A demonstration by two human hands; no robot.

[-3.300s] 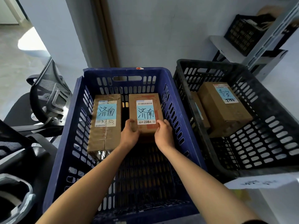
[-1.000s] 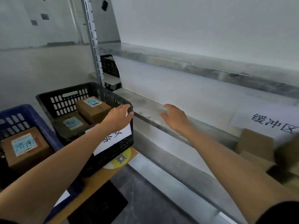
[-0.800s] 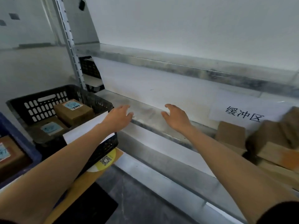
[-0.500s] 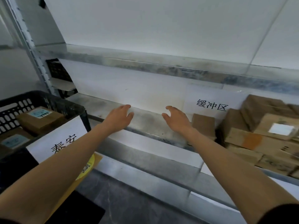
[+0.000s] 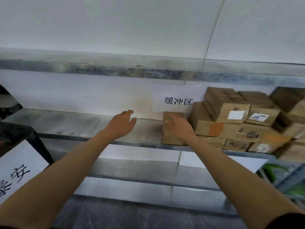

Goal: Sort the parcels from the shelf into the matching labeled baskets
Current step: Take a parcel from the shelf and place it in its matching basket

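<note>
Both bare arms extend forward toward a metal shelf [image 5: 69,124]. The left hand [image 5: 121,125] hangs above the bare shelf surface, fingers spread loosely and slightly curled, holding nothing and apart from any parcel. The right hand [image 5: 179,128] is in front of a small brown cardboard parcel [image 5: 170,136] that stands at the left end of the stack. The fingers are open and blurred; whether they touch the parcel cannot be told, and no closed grasp is visible.

The remaining parcels [image 5: 231,119] form a pile on the right part of the shelf, just beside the small parcel. They are brown cartons stacked in at least 2 layers, several tilted. 1 carton carries a blank white label [image 5: 235,115]; the one next to it carries a printed label [image 5: 256,116] with digits too blurred to read in full. An orange patch [image 5: 216,129] marks a lower carton.

A white paper sign [image 5: 177,97] with 3 black characters is fixed to the back panel, directly behind the small parcel.

At the lower left, the corner of a dark basket [image 5: 16,131] is in view with a white handwritten label [image 5: 18,169] on its front. At the lower right edge, green items [image 5: 279,172] sit in a grey container, blurred.
</note>
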